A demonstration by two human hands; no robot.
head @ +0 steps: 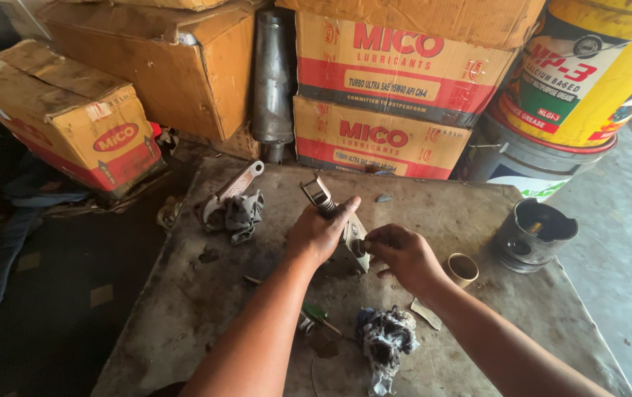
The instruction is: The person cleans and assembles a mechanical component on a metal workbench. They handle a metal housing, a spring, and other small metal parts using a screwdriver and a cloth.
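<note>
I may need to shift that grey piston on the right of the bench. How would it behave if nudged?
The piston looks like thick metal, so probably heavy for its size and rigid. It stands upright on its flat end, so a low push would likely slide it across the gritty bench. Tipped over, its round wall would probably roll.

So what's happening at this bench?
A person works over a grimy metal table. The left hand grips a metal engine part that sticks up at a tilt, while the right hand pinches a small dark piece against its lower end. A piston, a small ring, rags and a second metal part lie around. Cartons and a grease bucket stand behind.
</note>
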